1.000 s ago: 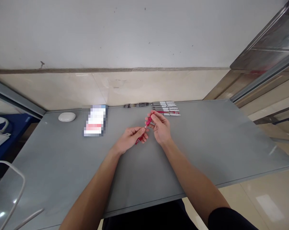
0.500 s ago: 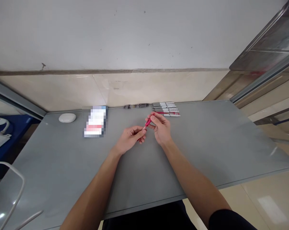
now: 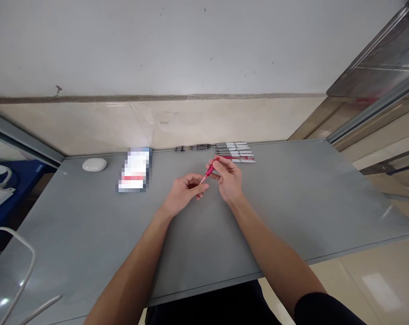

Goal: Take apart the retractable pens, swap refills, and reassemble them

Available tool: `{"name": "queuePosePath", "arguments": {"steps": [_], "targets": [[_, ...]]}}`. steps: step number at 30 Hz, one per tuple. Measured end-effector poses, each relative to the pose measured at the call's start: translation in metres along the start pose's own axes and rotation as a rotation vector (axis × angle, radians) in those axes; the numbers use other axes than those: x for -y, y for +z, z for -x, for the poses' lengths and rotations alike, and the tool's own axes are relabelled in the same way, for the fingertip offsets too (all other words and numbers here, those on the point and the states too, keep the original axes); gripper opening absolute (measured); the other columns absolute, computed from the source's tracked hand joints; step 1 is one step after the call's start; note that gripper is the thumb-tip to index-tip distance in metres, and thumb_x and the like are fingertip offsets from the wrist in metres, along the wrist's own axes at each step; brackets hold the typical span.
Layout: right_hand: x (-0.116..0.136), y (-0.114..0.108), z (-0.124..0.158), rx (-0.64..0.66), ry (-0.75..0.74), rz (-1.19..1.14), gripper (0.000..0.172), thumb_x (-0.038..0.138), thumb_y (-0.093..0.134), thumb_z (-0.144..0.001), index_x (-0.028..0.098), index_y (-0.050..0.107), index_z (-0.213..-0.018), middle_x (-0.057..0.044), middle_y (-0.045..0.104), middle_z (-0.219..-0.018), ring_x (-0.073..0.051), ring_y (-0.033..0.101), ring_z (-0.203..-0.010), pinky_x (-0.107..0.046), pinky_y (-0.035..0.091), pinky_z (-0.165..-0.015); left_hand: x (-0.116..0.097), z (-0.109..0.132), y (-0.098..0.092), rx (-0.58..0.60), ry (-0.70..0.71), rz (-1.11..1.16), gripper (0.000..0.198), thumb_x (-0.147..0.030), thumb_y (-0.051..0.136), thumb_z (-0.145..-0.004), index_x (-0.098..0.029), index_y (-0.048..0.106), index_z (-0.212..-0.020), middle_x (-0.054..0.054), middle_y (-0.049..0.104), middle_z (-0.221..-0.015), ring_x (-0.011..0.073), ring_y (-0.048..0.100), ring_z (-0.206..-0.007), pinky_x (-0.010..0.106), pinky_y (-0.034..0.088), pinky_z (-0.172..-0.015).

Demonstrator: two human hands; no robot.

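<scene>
**Left hand (image 3: 181, 195) and right hand (image 3: 230, 181) meet at a red pen (image 3: 209, 170)**

The right thumb and fingers pinch the upper part of the pen, which slants down toward the left hand over the middle of the desk (image 3: 275, 216). The left thumb and fingers close on its thin lower end, mostly hidden by them.

Just beyond the right hand lies a group of white-and-grey pens (image 3: 238, 153), side by side, with another red pen (image 3: 236, 158) among them, partly behind the fingers. Dark pens (image 3: 192, 147) lie to their left, along the back edge of the desk.

Farther left is a flat rectangular item (image 3: 134, 171), pixelated so its surface cannot be read, then a white rounded object (image 3: 94, 164). A pale cable (image 3: 30, 262) loops over the near left corner, and a blue surface (image 3: 17, 203) shows past that side. Behind the desk runs a beige tiled strip (image 3: 207, 122) beneath a grey wall (image 3: 190, 49). Pale floor tiles (image 3: 377, 289) show at lower right.
</scene>
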State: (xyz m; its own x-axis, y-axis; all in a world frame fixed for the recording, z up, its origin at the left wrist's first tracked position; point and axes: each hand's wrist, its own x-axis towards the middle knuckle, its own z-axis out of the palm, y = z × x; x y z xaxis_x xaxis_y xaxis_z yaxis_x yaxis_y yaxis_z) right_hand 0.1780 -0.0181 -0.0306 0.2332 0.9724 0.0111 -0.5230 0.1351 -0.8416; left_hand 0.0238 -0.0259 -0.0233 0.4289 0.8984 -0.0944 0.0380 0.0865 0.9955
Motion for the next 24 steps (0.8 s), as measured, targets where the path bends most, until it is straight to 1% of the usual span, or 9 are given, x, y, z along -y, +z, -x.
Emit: {"name": "queuePosePath", "arguments": {"steps": [5, 7, 9, 12, 14, 16, 18, 20, 24], "targets": [[0.000, 0.000, 0.002, 0.039, 0.017, -0.019, 0.022, 0.031, 0.076, -0.070, 0.024, 0.071, -0.090, 0.000, 0.073, -0.088, -0.018, 0.071, -0.082, -0.036, 0.060, -0.074, 0.002, -0.001, -0.002, 0.036, 0.042, -0.047, 0.031, -0.046, 0.062, -0.082, -0.016, 0.064, -0.089, 0.002, 0.062, -0.073, 0.0125, 0.056, -0.063, 0.027, 0.048, -0.061], [0.000, -0.001, 0.002, 0.052, 0.019, -0.024, 0.023, 0.032, 0.075, -0.071, 0.025, 0.071, -0.093, -0.001, 0.073, -0.090, -0.018, 0.070, -0.085, -0.035, 0.059, -0.075, 0.000, 0.000, -0.002, 0.065, 0.054, -0.092, 0.034, -0.049, 0.057, -0.085, -0.016, 0.065, -0.084, 0.003, 0.063, -0.075, 0.0131, 0.056, -0.065, 0.027, 0.048, -0.063], [0.001, -0.002, 0.002, 0.063, 0.012, -0.028, 0.024, 0.033, 0.074, -0.072, 0.025, 0.071, -0.095, -0.001, 0.073, -0.093, -0.018, 0.070, -0.087, -0.035, 0.059, -0.075, -0.004, 0.002, -0.002, 0.091, 0.045, -0.116, 0.038, -0.051, 0.052, -0.087, -0.016, 0.066, -0.083, 0.004, 0.063, -0.075, 0.0135, 0.055, -0.067, 0.027, 0.047, -0.063], [0.002, -0.003, 0.000, 0.064, -0.003, -0.039, 0.025, 0.034, 0.073, -0.073, 0.026, 0.070, -0.097, -0.001, 0.073, -0.097, -0.018, 0.070, -0.089, -0.035, 0.058, -0.076, -0.008, 0.004, -0.001, 0.109, 0.020, -0.104, 0.041, -0.052, 0.050, -0.088, -0.016, 0.067, -0.087, 0.005, 0.063, -0.076, 0.0135, 0.054, -0.067, 0.027, 0.047, -0.064], [0.004, -0.004, -0.001, 0.053, -0.011, -0.037, 0.025, 0.034, 0.073, -0.073, 0.027, 0.070, -0.097, -0.001, 0.073, -0.098, -0.018, 0.070, -0.088, -0.034, 0.058, -0.076, -0.007, 0.004, -0.002, 0.112, 0.028, -0.079, 0.040, -0.052, 0.050, -0.088, -0.016, 0.067, -0.089, 0.005, 0.063, -0.078, 0.0136, 0.054, -0.068, 0.027, 0.047, -0.065], [0.005, -0.004, -0.003, 0.034, -0.024, -0.024, 0.025, 0.034, 0.073, -0.073, 0.027, 0.070, -0.096, 0.000, 0.073, -0.098, -0.018, 0.070, -0.086, -0.034, 0.058, -0.075, -0.005, 0.004, -0.003, 0.114, 0.047, -0.029, 0.038, -0.050, 0.053, -0.087, -0.016, 0.065, -0.099, 0.005, 0.063, -0.079, 0.0136, 0.055, -0.068, 0.028, 0.048, -0.066], [0.007, -0.002, -0.003, 0.014, -0.045, -0.004, 0.024, 0.034, 0.073, -0.073, 0.027, 0.070, -0.096, 0.000, 0.073, -0.097, -0.017, 0.070, -0.084, -0.034, 0.058, -0.075, -0.002, 0.004, -0.004, 0.123, 0.055, 0.030, 0.041, -0.048, 0.053, -0.088, -0.017, 0.059, -0.113, 0.004, 0.064, -0.081, 0.0137, 0.057, -0.069, 0.029, 0.048, -0.067], [0.009, 0.000, -0.004, 0.004, -0.063, 0.017, 0.024, 0.034, 0.073, -0.073, 0.026, 0.070, -0.095, 0.000, 0.072, -0.095, -0.016, 0.070, -0.081, -0.033, 0.058, -0.075, -0.001, 0.004, -0.005, 0.133, 0.057, 0.067, 0.043, -0.046, 0.053, -0.089, -0.018, 0.055, -0.120, 0.004, 0.064, -0.082, 0.0136, 0.058, -0.071, 0.029, 0.048, -0.068], [0.017, 0.004, -0.006, 0.012, -0.061, 0.045, 0.023, 0.034, 0.073, -0.073, 0.026, 0.070, -0.095, 0.000, 0.071, -0.093, -0.014, 0.068, -0.078, -0.033, 0.058, -0.074, -0.002, 0.005, -0.008, 0.137, 0.056, 0.097, 0.037, -0.042, 0.054, -0.089, -0.019, 0.056, -0.118, 0.002, 0.062, -0.082, 0.0125, 0.057, -0.070, 0.028, 0.048, -0.069]]}}
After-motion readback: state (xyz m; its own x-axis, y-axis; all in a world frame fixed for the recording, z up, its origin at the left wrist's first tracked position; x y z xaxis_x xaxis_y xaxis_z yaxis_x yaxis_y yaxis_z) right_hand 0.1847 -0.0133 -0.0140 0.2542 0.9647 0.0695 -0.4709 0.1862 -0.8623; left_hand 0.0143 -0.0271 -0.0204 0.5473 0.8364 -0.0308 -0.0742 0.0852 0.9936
